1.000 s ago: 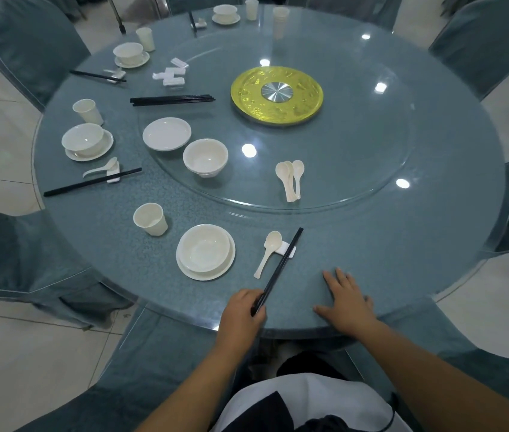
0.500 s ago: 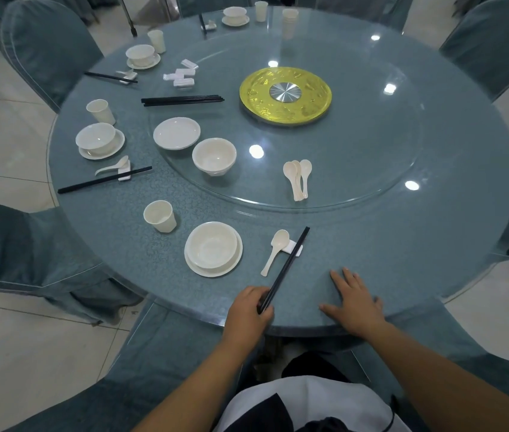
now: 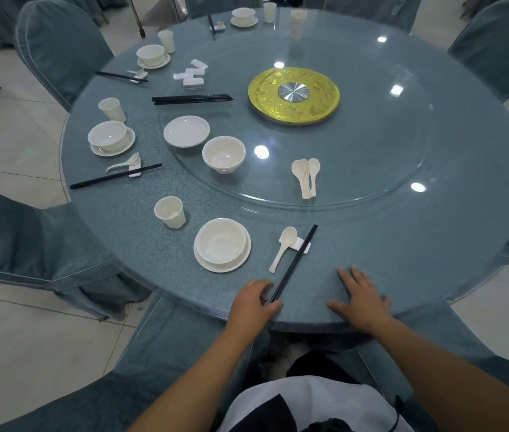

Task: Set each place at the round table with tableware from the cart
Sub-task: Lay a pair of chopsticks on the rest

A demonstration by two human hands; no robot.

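Fingers (image 3: 267, 299) of the left hand (image 3: 251, 308) curled narrow around the near end of a pair of black chopsticks (image 3: 293, 263), thumb on the right of the sticks. Far end of that pair propped on a small white rest (image 3: 304, 244), tips pointing away and to the right. Right hand (image 3: 360, 299) laid flat on the blue surface (image 3: 403, 244) near its front edge, fingers spread wide and straight, holding nothing, well apart from the chopsticks.

Just left of the sticks, a white spoon (image 3: 284, 247), bowl end up on the same rest. Further left, a white bowl (image 3: 220, 241) sitting in a plate (image 3: 243, 257), and beyond it a white cup (image 3: 170, 212) standing upright.

On the glass turntable (image 3: 371, 169): a loose bowl (image 3: 223, 154), a bare small plate (image 3: 186, 130), a stack of spoons (image 3: 306, 176), a bundle of black chopsticks (image 3: 192, 99), several white rests (image 3: 192, 76) in a small heap, and a yellow disc with a metal hub (image 3: 293, 95) at the centre.

Round the left rim, a second place laid with cup (image 3: 112, 109), bowl on plate (image 3: 110, 138), spoon and chopsticks (image 3: 115, 176); a third and fourth place further round toward the far side. Blue-covered chairs (image 3: 59, 48) drawn up about the surface.
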